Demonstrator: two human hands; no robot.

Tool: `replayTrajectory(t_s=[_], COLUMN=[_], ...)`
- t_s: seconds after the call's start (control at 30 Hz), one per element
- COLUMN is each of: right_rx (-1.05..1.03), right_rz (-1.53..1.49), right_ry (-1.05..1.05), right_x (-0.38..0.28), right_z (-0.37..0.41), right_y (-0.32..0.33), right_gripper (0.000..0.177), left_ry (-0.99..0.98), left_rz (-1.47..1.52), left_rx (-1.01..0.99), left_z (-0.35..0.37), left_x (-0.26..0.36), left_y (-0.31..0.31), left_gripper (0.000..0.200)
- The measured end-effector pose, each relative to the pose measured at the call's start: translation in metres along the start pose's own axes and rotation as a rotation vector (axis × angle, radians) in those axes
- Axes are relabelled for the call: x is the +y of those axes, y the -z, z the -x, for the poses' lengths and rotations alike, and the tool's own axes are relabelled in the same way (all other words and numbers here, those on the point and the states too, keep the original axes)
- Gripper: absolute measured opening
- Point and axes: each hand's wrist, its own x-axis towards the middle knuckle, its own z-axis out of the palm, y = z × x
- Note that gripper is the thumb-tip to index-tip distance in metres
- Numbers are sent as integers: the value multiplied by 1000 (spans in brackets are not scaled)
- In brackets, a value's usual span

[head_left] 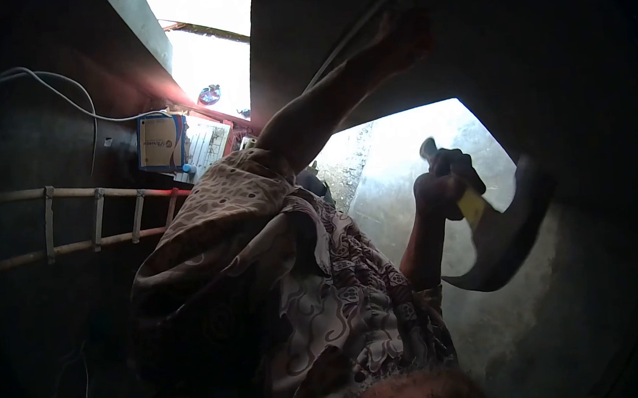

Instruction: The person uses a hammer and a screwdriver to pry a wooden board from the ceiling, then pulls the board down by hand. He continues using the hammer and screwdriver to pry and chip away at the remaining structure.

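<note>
My right hand (451, 179) is wrapped round the handle of a claw hammer (501, 242). Its handle shows a yellow part, and the grey head, smeared by motion, curves to a point at its lower end. My left hand (407, 37) is stretched out into deep shadow beside the dark wall (530, 51). It looks closed, but what it grips is hidden in the dark. A thin pale rod or cable (345, 45) runs alongside my left forearm.
A bamboo ladder (98, 214) lies across the view at left. Beside it are a cardboard box (163, 142) and a white cable (66, 80). A bright opening (213, 58) is above, and a pale concrete surface (384, 172) lies behind the right arm.
</note>
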Motion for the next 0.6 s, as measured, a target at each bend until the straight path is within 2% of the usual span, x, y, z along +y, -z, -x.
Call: replayTrajectory(t_s=[0.03,0.07,0.1,0.13,0.17,0.2,0.27,0.33,0.37,0.43,0.47,0.5,0.53,0.57,0.6], right_rx=[-231,-623,-552,-481,-572,-414,-566,-76,-79,-268,-363,-463,-476,-419,-374], right_rz=[168,499,551,602,758,716,658,359,357,550,642,738,633,543,449], right_ry=[34,-237,-376,-522,-211,-47,-299,-462,-457,-471,-470,-477,-454,-419,-392], right_x=[25,32,42,11,24,32,63,-6,-8,-5,1,5,18,23,18], right_z=[9,8,6,-21,-18,-18,1,-23,-25,-32,-38,-39,-37,-35,-30], right_y=[10,11,8,-8,3,11,57,40,33,14,2,-6,1,9,18], right_gripper=[35,32,26,19,12,12,12,13,13,15,17,19,15,13,11], left_ry=[-5,-8,-20,-25,-33,-54,-86,-93,-99,-192,-200,-119,-28,-38,-120], left_rz=[-14,-13,-15,-14,-18,-33,-38,-30,-29,-385,-384,-226,-56,-66,-86], left_rx=[66,65,63,68,69,64,81,300,299,473,469,290,116,100,303], left_z=[-3,-4,-6,-4,-5,-11,-14,-20,-21,-24,-36,-48,-45,-50,-38], left_x=[-5,-6,-7,-10,-10,-2,1,-6,-7,-11,-10,-12,-15,-12,-5], left_y=[1,-2,-4,-6,-11,-16,-22,-33,-41,-52,-42,-20,-18,-21,-38], left_gripper=[19,19,19,19,19,20,21,19,19,26,26,25,25,25,22])
